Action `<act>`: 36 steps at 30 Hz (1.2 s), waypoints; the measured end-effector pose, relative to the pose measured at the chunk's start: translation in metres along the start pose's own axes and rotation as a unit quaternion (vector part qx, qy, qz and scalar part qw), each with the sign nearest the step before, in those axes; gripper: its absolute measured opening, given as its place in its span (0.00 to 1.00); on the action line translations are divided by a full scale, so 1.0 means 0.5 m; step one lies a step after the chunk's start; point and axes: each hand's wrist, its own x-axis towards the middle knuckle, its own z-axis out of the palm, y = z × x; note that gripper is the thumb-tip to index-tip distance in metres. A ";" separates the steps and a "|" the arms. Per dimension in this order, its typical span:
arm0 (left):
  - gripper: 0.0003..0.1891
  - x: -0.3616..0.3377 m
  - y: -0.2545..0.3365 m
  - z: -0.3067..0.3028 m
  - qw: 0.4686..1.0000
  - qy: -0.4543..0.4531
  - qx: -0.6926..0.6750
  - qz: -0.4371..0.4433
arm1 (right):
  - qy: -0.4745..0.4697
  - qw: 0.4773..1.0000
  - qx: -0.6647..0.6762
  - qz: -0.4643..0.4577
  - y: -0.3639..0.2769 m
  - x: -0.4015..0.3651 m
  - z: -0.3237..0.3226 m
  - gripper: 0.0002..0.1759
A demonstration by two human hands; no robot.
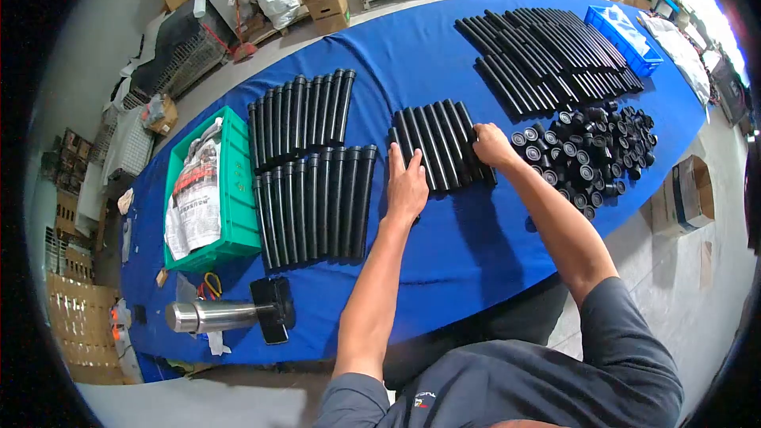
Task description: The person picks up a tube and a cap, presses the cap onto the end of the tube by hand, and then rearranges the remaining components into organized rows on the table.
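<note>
Several black tubes [436,147] lie side by side in a row at the middle of the blue-covered table. My left hand [407,182] rests on the left end of this row, its fingers apart and pointing away from me. At the row's right edge, my right hand [492,145] touches the outer tubes with its fingers bent together; what they hold, if anything, is hidden. Loose black caps [587,158] are heaped to the right of it. Capped black tubes stand out in two rows on the left, a far row [301,111] and a near row [317,206].
More black tubes [547,55] are spread at the back right, beside a blue basket [652,62]. A green crate [242,198] with newspaper [194,198] sits at the left. Nearer are a steel flask [214,316], a phone [271,313] and yellow-handled scissors [212,284].
</note>
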 end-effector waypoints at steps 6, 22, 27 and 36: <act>0.22 -0.101 0.020 -0.034 1.000 -0.008 -0.012 -0.001 | -0.019 0.999 0.016 0.027 -0.039 -0.131 -0.008 0.13; 0.23 -0.243 0.086 -0.110 0.994 0.025 -0.103 -0.028 | 0.054 0.998 0.043 -0.011 -0.105 -0.340 -0.060 0.15; 0.23 -0.353 0.091 -0.147 1.000 -0.014 -0.001 -0.018 | 0.100 0.992 0.045 -0.067 -0.107 -0.488 -0.138 0.24; 0.16 -0.422 0.130 -0.206 0.996 -0.005 0.035 -0.087 | 0.140 0.967 -0.199 -0.074 0.015 -0.468 -0.207 0.27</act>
